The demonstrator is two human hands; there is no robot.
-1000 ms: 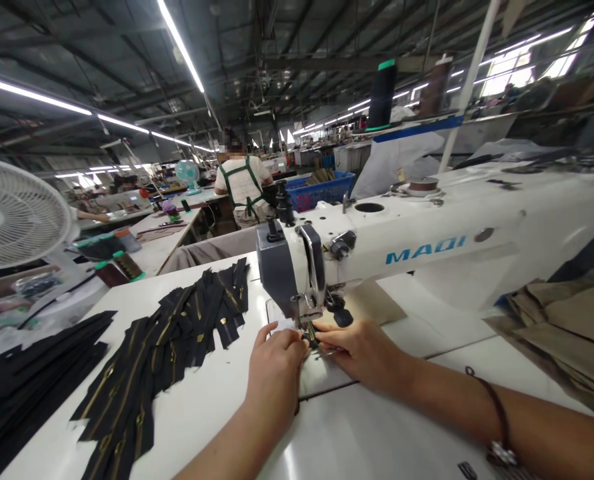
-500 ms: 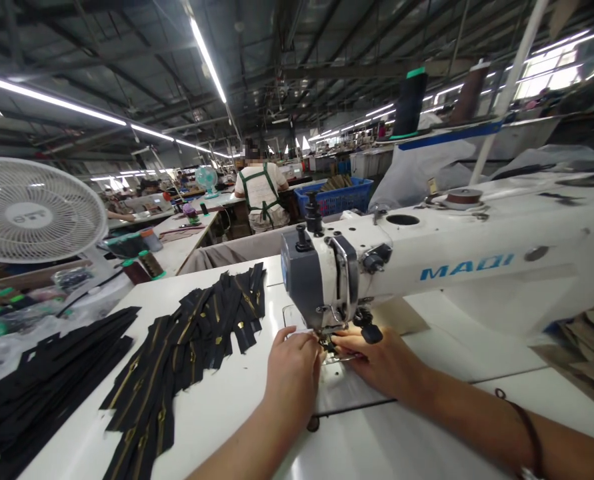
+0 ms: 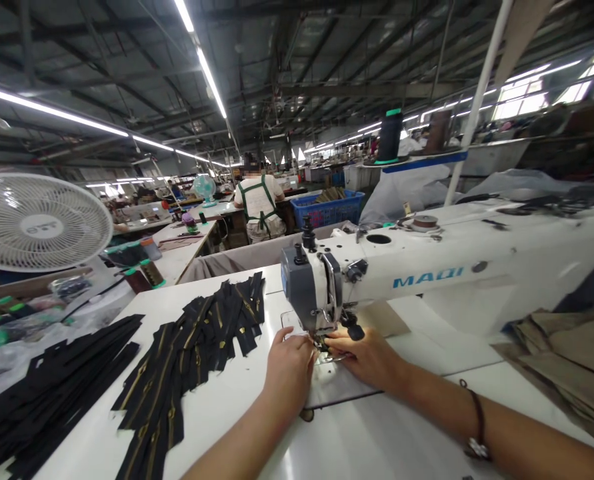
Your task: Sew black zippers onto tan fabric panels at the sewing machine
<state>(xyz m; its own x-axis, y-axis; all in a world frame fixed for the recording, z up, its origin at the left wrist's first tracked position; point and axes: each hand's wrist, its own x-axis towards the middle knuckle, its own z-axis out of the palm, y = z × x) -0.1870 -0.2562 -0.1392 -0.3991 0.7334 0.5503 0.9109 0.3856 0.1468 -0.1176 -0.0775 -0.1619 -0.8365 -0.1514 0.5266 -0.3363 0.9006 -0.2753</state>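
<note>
The left hand (image 3: 291, 369) and right hand (image 3: 369, 357) are flanking the needle area of a white sewing machine (image 3: 427, 267). Black zippers (image 3: 204, 333) are lying on the table (image 3: 227, 413).

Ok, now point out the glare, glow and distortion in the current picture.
In the head view, the ceiling lights blow out to white; in the head view, a pale glare streak marks the table, and a warm glow catches the right hand by the sewing machine; at the head view's left edge, the fan looks stretched sideways.
</note>
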